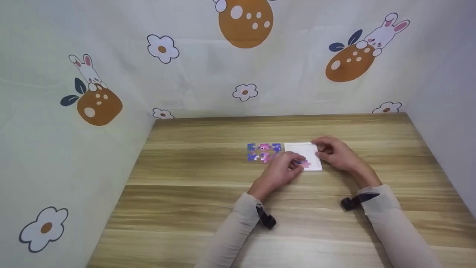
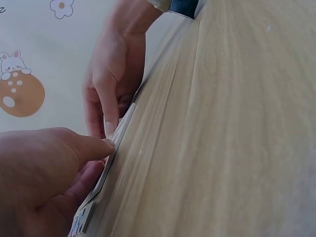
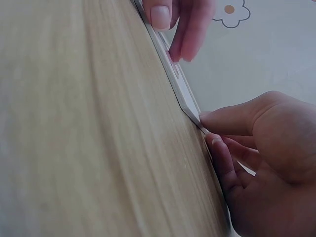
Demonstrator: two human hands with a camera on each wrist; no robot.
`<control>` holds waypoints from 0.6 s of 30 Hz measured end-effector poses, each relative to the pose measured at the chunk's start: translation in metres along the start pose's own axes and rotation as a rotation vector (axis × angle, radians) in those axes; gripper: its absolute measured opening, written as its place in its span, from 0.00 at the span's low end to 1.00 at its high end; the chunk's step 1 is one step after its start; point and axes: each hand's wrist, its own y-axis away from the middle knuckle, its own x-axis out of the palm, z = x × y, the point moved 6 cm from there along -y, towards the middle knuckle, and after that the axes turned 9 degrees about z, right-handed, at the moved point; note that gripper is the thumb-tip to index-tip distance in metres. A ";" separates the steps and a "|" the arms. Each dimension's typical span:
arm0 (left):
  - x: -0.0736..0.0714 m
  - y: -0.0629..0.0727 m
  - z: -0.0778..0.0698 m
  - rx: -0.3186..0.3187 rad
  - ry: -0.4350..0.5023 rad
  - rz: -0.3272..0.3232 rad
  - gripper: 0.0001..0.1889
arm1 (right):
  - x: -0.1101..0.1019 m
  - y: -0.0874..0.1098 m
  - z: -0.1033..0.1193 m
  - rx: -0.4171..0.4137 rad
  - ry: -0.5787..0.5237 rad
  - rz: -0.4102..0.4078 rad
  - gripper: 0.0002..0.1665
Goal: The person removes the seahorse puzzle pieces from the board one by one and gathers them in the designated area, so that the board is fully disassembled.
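Observation:
A shallow white puzzle tray [image 1: 303,149] lies on the table, with a pink and blue puzzle piece [image 1: 306,164] near its front edge. My left hand [image 1: 280,169] reaches over the tray's left side, its curled fingers and thumb pinching at this piece and partly covering it. At the tray's right edge, my right hand [image 1: 338,153] grips the rim between thumb and fingers. In the right wrist view the right hand [image 3: 276,153] holds the tray corner [image 3: 190,106], and the left fingers touch the pink piece.
Left of the tray lie several blue and pink puzzle pieces [image 1: 264,148] in rows, partly hidden by the left hand. The wooden table [image 1: 186,208] meets a pale patterned curtain [image 1: 200,74] at the back and sides. Each wrist wears a black camera [image 1: 267,219].

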 end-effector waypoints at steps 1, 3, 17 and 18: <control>0.000 0.000 0.000 -0.002 0.002 0.001 0.15 | 0.000 0.000 0.000 0.002 0.000 0.001 0.25; 0.000 0.000 0.000 -0.001 0.006 -0.001 0.15 | -0.001 0.000 0.000 0.000 0.007 -0.003 0.25; 0.001 0.001 -0.002 0.002 -0.040 -0.050 0.19 | -0.001 0.001 -0.001 0.046 -0.007 0.013 0.26; 0.001 0.001 -0.002 -0.003 -0.038 -0.054 0.20 | -0.001 0.001 -0.002 0.050 -0.008 0.014 0.26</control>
